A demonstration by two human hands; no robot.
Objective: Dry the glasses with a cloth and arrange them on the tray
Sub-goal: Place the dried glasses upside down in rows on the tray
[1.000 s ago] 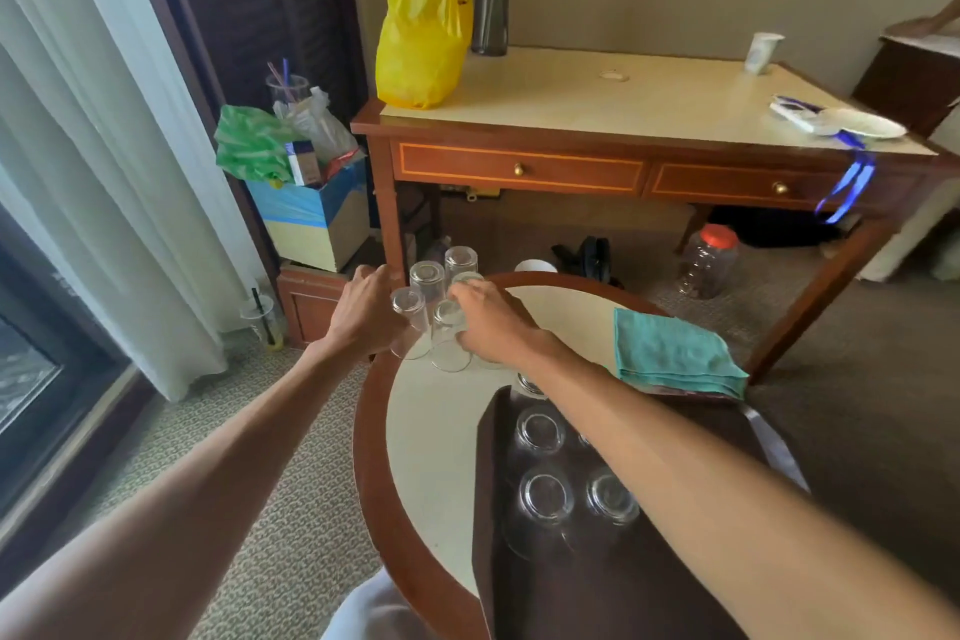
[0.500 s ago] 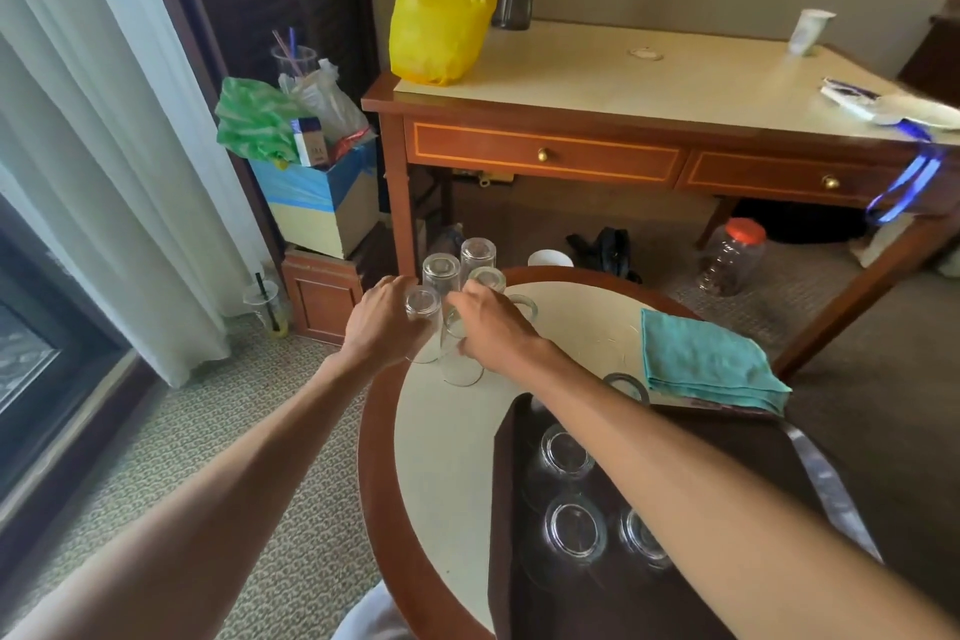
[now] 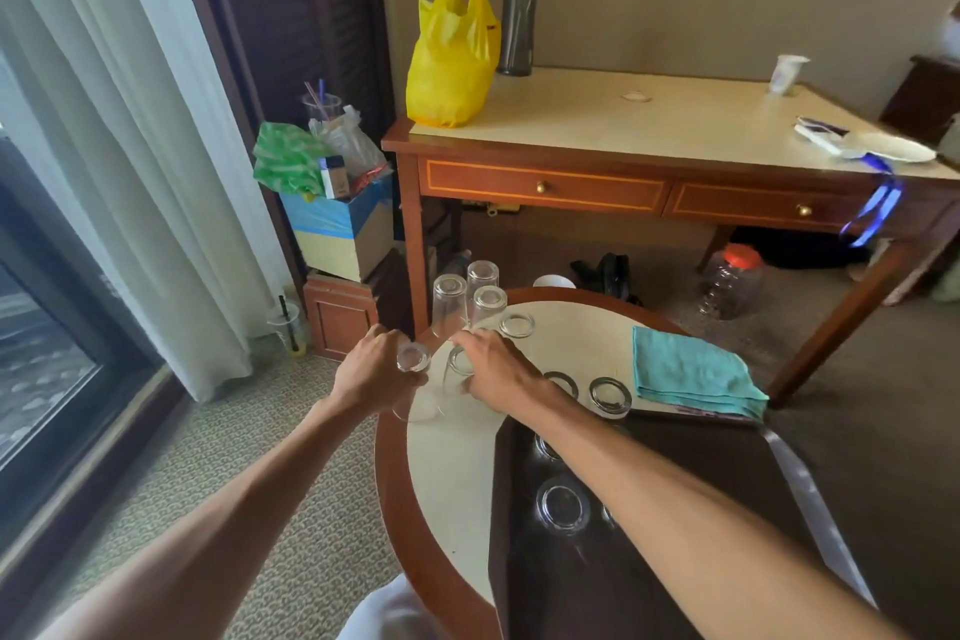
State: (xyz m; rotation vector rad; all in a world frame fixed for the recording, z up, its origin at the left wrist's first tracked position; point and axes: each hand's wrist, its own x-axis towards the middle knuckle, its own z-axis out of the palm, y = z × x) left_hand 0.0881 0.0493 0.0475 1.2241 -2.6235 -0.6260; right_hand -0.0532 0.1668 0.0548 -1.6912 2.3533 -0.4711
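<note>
A glass (image 3: pixel 414 359) is now pulled from the counter's (image 3: pixel 452 473) 11 o'clock cluster (image 3: pixel 449 299), gripped by left fingers (image 3: pixel 384 338); a second glass (image 3: pixel 457 363) is clasped by right fingers (image 3: pixel 467 342). Pick-up is judged underway; the 2 o'clock cloth (image 3: pixel 691 372) is needed next.

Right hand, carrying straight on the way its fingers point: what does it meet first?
The right hand grips the nearer glass; beyond it, probably the tall upturned glass, though depth is unclear.
</note>
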